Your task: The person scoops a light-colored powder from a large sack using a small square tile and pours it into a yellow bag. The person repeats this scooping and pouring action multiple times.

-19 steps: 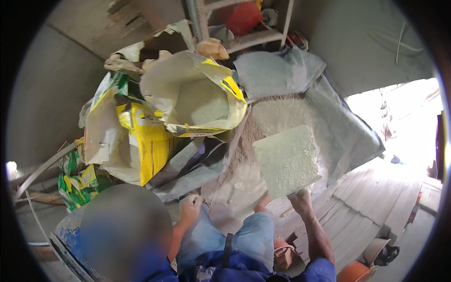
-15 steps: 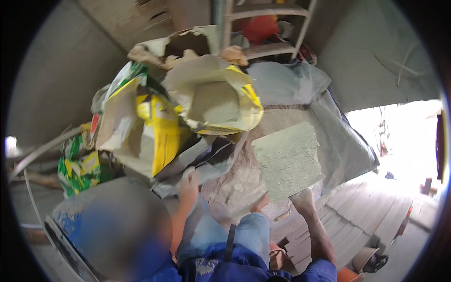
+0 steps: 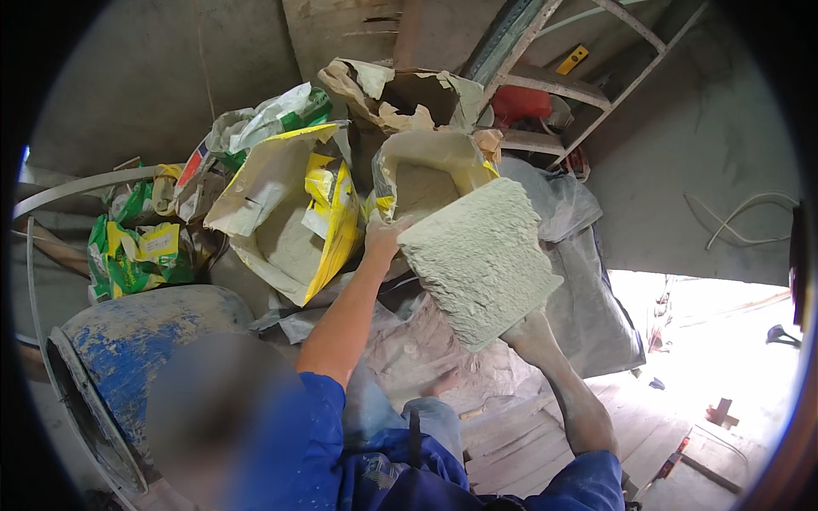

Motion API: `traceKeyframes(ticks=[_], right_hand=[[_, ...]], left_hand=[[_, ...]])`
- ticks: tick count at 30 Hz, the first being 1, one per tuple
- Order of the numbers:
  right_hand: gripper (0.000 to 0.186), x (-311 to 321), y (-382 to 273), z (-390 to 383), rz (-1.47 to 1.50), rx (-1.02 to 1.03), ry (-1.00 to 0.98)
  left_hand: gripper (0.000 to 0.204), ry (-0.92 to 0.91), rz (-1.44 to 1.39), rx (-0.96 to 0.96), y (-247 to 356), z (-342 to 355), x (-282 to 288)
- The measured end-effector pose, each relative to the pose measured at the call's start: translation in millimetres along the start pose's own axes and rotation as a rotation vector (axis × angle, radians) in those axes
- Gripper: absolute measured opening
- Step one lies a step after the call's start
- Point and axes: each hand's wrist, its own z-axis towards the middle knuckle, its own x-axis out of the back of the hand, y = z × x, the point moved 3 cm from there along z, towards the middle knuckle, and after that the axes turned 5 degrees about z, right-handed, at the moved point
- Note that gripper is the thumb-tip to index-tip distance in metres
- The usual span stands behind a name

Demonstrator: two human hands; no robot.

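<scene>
My right hand (image 3: 530,328) grips the near edge of a broad, squarish plate, its grip mostly hidden underneath. Pale grey-green powder (image 3: 477,264) covers the plate, so its exact kind cannot be made out. The plate is held up at the near right of an open paper sack (image 3: 430,152) with yellow edges and similar powder inside, and covers part of its mouth. My left hand (image 3: 385,232) is closed on this sack's front rim. A second open yellow-and-white sack (image 3: 332,230), also holding powder, stands just left of it.
Behind stands a torn brown sack (image 3: 375,94), with a ladder (image 3: 554,85) to its right. A dusty blue barrel (image 3: 119,358) lies at the left near green bags (image 3: 141,255). Grey plastic sheeting (image 3: 588,298) drapes at the right, above wooden boards (image 3: 520,451).
The loaded plate has moved up and left to the sack. My left hand has reached forward from beside my knee to the sack's rim. The view has shifted and tilted.
</scene>
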Motion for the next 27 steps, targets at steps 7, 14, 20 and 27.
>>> traceKeyframes(ticks=[7, 14, 20, 27], right_hand=[[0.05, -9.0, -18.6, 48.2, -0.069, -0.043, -0.156], [0.051, -8.9, -17.9, 76.2, -0.125, -0.255, -0.22], [0.034, -2.4, -10.5, 90.8, -0.094, -0.372, -0.187], [0.053, 7.9, 4.1, 117.0, -0.14, -0.516, -0.242]], left_hand=[[0.028, -0.158, -0.847, 0.382, 13.6, -17.5, 1.8], [0.02, -0.103, -0.069, -0.292, 57.7, -40.8, 31.4], [0.02, 0.007, 0.406, -0.453, 58.4, -48.1, 39.7], [0.015, -0.025, 0.326, -0.35, 68.1, -52.4, 30.9]])
